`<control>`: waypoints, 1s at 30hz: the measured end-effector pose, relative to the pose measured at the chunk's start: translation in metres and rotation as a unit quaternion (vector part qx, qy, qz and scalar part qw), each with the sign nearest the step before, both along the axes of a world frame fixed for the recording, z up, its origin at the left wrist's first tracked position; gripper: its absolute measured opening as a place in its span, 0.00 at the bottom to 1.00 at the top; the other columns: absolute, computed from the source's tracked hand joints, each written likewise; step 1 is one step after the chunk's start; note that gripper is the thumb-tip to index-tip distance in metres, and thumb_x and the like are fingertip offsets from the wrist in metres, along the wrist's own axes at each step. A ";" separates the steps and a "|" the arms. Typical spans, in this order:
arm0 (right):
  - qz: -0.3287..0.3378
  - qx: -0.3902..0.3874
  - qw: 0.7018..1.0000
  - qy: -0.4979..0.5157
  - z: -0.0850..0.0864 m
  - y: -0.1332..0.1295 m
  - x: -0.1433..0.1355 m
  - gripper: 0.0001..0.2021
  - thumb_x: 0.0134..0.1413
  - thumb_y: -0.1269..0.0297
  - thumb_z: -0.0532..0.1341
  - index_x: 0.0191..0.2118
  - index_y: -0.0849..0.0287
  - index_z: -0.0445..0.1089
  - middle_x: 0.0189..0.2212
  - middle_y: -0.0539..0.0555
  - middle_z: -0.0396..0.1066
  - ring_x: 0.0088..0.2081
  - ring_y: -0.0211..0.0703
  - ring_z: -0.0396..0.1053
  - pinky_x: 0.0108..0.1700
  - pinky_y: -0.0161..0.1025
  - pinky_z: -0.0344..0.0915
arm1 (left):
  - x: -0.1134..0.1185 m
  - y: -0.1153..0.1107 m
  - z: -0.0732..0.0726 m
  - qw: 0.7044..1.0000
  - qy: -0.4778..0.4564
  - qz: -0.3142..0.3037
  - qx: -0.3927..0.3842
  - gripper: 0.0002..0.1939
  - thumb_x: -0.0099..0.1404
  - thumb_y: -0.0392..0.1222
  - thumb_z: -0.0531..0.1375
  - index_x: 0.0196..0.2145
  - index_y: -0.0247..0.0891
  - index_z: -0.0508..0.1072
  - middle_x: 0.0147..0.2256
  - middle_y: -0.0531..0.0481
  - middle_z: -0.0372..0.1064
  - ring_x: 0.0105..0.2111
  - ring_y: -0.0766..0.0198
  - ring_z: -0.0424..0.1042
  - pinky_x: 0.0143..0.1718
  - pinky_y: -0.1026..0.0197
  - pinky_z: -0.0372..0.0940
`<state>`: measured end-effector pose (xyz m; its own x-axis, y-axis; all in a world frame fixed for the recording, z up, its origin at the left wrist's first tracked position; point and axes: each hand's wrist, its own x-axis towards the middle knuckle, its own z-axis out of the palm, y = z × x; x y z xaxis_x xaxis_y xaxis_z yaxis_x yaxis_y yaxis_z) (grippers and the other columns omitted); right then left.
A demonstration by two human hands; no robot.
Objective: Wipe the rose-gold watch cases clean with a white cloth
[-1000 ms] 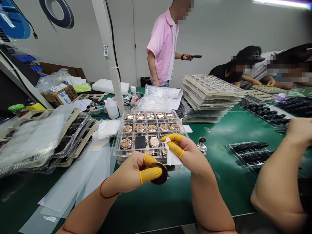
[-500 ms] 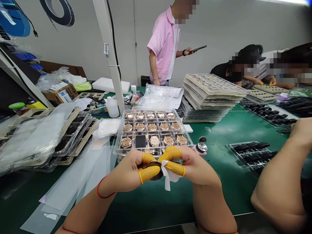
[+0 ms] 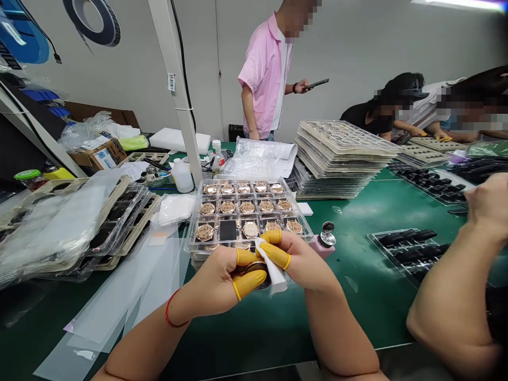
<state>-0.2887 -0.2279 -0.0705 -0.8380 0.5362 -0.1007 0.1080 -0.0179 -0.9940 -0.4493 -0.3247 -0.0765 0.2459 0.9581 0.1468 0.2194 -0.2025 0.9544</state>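
My left hand point(image 3: 228, 278), in yellow finger cots, is closed on a round watch case point(image 3: 262, 279), dark on the visible face; the thumb and fingers cover much of it. My right hand point(image 3: 296, 256), also in yellow finger cots, pinches a folded white cloth point(image 3: 275, 270) against the far edge of that piece. Just beyond both hands stands a clear plastic tray point(image 3: 189, 241), with rows of rose-gold watch cases point(image 3: 246, 207) in its compartments. One front-row compartment point(image 3: 228, 230) shows only a dark bottom. A pink dispenser bottle point(image 3: 325, 241) with a metal top stands right of the tray.
Stacked trays point(image 3: 341, 169) rise at the back right; more trays point(image 3: 107, 222) lie left. Clear film sheets point(image 3: 130, 286) cover the left table. Black watch straps point(image 3: 413, 248) lie right, near a co-worker's arm point(image 3: 452, 286). A metal post point(image 3: 174, 90) stands behind. A person in pink point(image 3: 264, 74) holds a phone.
My right hand has shifted up and slightly left with the cloth, whose loose end now hangs over the right side of the watch case. My left hand has moved slightly right.
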 end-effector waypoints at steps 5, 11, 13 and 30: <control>-0.070 -0.019 0.996 0.059 -0.001 0.010 -0.001 0.14 0.51 0.54 0.66 0.28 0.60 0.70 0.24 0.47 0.63 0.27 0.32 0.57 0.30 0.31 0.55 | -0.002 0.003 0.000 0.968 -0.226 -0.042 -0.104 0.16 0.62 0.49 0.62 0.27 0.31 0.73 0.25 0.49 0.68 0.26 0.68 0.65 0.28 0.68 0.61; -0.078 -0.016 0.995 0.064 0.000 0.015 0.005 0.13 0.47 0.53 0.68 0.31 0.58 0.76 0.26 0.50 0.69 0.29 0.36 0.61 0.32 0.33 0.59 | -0.008 0.001 0.001 0.959 -0.253 -0.031 -0.122 0.16 0.60 0.50 0.65 0.27 0.30 0.75 0.26 0.48 0.71 0.26 0.67 0.68 0.29 0.68 0.65; -0.079 0.001 0.995 0.064 0.001 0.014 0.006 0.14 0.47 0.52 0.68 0.31 0.58 0.76 0.26 0.51 0.70 0.30 0.37 0.62 0.34 0.35 0.61 | -0.007 0.001 0.002 0.961 -0.245 -0.026 -0.122 0.16 0.60 0.49 0.65 0.27 0.30 0.75 0.26 0.48 0.71 0.27 0.67 0.68 0.30 0.67 0.65; -0.027 0.053 0.993 0.103 0.006 0.006 0.008 0.10 0.54 0.56 0.65 0.31 0.57 0.76 0.30 0.52 0.72 0.32 0.38 0.67 0.35 0.36 0.66 | -0.005 0.000 -0.004 0.960 0.178 0.110 0.184 0.13 0.69 0.41 0.55 0.29 0.34 0.74 0.21 0.54 0.58 0.23 0.70 0.54 0.25 0.66 0.53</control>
